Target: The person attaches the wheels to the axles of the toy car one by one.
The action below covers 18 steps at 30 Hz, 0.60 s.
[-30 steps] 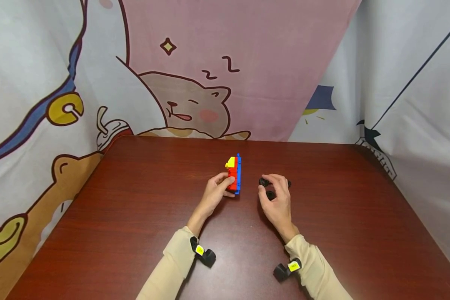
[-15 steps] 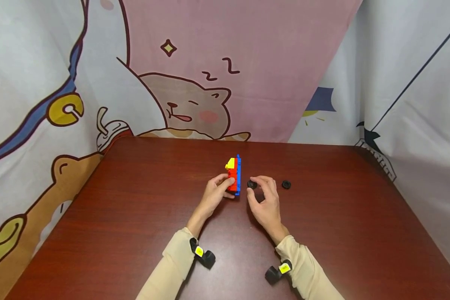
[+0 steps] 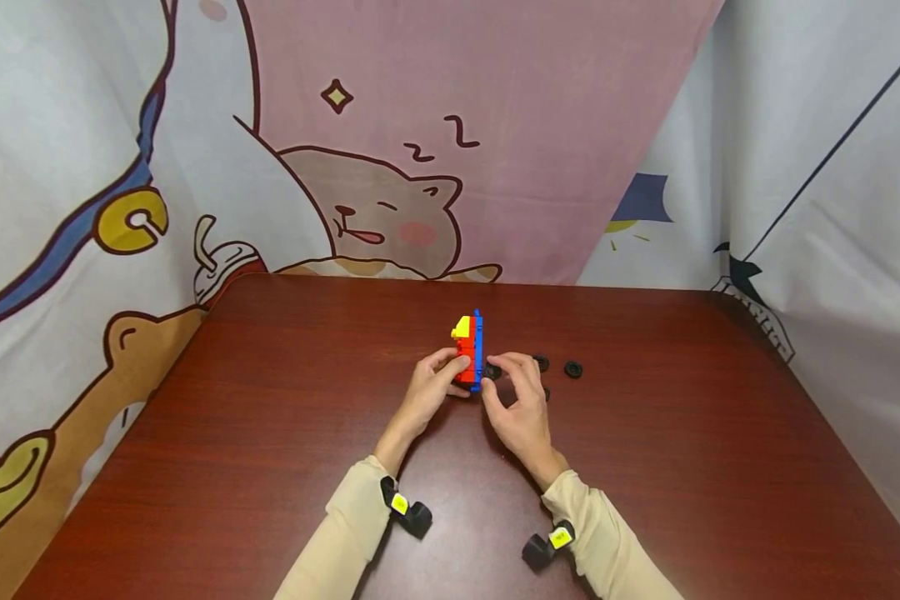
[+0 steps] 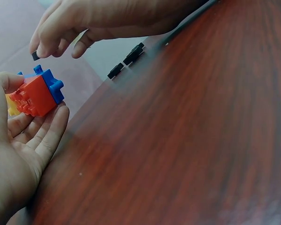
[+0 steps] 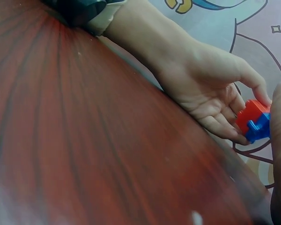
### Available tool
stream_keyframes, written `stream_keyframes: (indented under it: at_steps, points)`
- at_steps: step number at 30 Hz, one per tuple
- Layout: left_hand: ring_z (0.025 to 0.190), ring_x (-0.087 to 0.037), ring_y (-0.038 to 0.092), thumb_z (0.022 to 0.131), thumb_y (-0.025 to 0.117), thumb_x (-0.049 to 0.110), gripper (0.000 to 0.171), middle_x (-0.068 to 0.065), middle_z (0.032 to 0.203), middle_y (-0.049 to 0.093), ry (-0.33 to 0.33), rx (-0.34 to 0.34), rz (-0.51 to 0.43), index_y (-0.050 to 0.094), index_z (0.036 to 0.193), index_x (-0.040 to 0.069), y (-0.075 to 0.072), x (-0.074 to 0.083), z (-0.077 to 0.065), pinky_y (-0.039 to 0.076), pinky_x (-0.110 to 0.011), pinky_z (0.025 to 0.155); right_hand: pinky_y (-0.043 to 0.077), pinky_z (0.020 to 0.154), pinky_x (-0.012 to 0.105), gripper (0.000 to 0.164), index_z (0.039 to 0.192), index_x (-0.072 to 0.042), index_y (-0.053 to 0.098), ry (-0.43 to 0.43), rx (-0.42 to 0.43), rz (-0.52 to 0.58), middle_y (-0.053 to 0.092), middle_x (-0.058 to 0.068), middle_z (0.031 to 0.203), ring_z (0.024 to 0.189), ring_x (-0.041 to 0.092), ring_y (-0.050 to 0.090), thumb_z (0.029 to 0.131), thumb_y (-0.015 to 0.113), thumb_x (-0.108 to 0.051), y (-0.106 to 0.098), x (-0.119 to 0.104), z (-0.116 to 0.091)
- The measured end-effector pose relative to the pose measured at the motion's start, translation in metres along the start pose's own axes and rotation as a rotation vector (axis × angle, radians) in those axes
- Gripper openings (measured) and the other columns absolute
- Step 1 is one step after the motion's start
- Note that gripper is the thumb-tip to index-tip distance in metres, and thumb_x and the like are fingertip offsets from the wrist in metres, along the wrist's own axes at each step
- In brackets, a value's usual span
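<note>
My left hand (image 3: pixel 426 387) grips a small toy car of building blocks (image 3: pixel 467 360), thumb on top and fingers beneath. It is red with a yellow block at the far end and a blue base turned to the right. In the left wrist view, short pegs stick out of the blue base (image 4: pixel 53 84). Close beside that base, my right hand (image 3: pixel 523 410) pinches a black toy wheel (image 3: pixel 492 372) between thumb and fingers. The left wrist view shows only the dark edge of this wheel (image 4: pixel 35 56), just off the blue pegs.
Loose black wheels lie on the brown table (image 3: pixel 682 450) right of the right hand: one wheel (image 3: pixel 573 369) in full view, a second wheel (image 3: pixel 542 363) and a third wheel (image 3: pixel 547 393) partly behind the hand. A printed cloth (image 3: pixel 540 150) hangs behind the table.
My right hand has moved left with the wheel, from beside the loose wheels up to the blue base. My left hand and the toy car have stayed in place.
</note>
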<state>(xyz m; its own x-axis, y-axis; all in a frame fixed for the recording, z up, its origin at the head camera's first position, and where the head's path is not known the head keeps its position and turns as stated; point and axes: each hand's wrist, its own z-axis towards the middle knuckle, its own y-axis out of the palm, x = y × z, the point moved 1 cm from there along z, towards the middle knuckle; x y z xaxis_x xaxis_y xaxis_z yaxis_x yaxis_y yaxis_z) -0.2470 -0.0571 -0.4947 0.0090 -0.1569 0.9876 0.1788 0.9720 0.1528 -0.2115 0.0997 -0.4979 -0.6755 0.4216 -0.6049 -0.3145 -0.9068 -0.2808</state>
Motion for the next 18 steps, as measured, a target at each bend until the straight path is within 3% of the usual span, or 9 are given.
stream_keyframes:
  at_steps: [8, 18]
  points:
    - [0.080, -0.011, 0.066, 0.099, 0.059, 0.016, 0.032, -0.009, 0.102, 0.067, 0.006, 0.003, 0.024, 0.061, 0.121, -0.007, 0.0017, 0.0010, -0.0010, 0.062, -0.038, 0.070, 0.044, 0.083, 0.031, 0.033, 0.119, -0.003, 0.068, -0.013, -0.029, 0.000, 0.060, 0.013, 0.115, 0.099, 0.024, 0.053, 0.086, 0.072, -0.002, 0.0096, -0.0058, -0.0016]
    - [0.075, -0.013, 0.067, 0.099, 0.059, 0.018, 0.030, -0.009, 0.099, 0.067, -0.004, 0.011, 0.047, 0.062, 0.118, -0.004, 0.0001, 0.0001, 0.0001, 0.062, -0.037, 0.068, 0.045, 0.084, 0.031, 0.033, 0.121, -0.004, 0.066, 0.014, -0.049, -0.016, 0.059, 0.012, 0.118, 0.101, 0.024, 0.052, 0.089, 0.071, -0.007, 0.0105, -0.0070, -0.0008]
